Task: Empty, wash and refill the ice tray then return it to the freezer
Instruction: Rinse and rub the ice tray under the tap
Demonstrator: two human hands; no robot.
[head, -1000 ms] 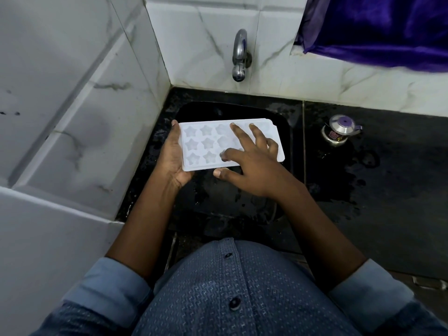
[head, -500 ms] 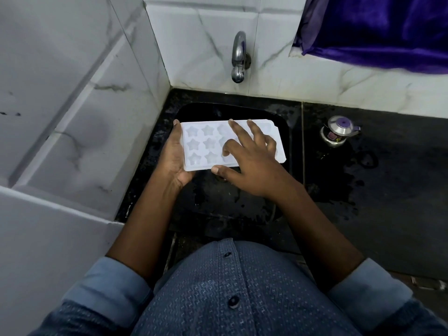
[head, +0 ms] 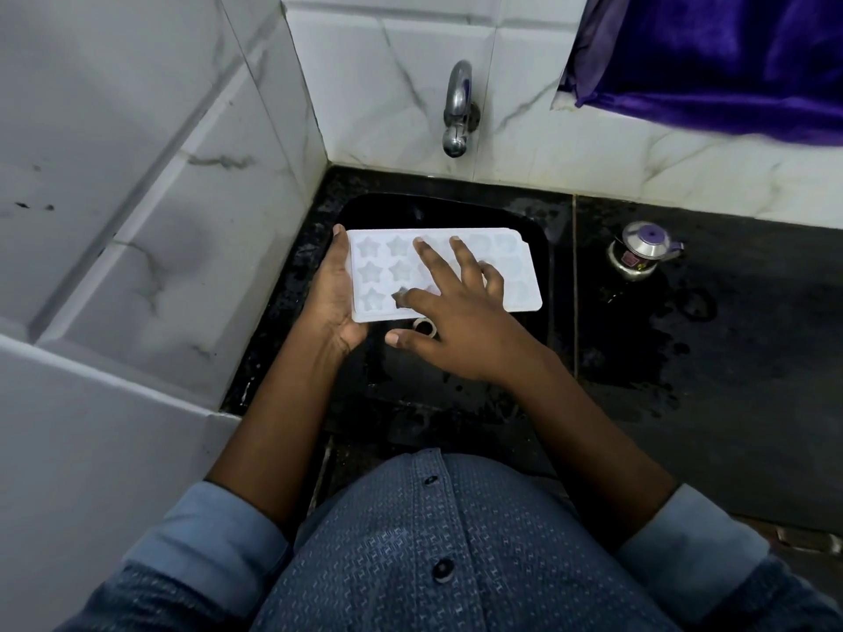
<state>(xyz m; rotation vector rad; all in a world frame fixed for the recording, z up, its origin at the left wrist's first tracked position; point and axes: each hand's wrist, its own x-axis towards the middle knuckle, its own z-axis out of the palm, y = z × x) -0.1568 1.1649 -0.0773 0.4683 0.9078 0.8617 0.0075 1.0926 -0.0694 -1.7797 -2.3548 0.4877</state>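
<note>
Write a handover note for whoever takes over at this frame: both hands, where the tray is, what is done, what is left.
Left hand grips the left end of the ice tray, holding it roughly level over the black sink.
Right hand lies on the tray's top, fingers straight and spread across the cavities; it holds nothing.
Tap above the sink: no water seen running.
Done: the visible star cavities look empty of ice.
Left: finish washing, refill, return the tray to the freezer, which is not in view.
</note>
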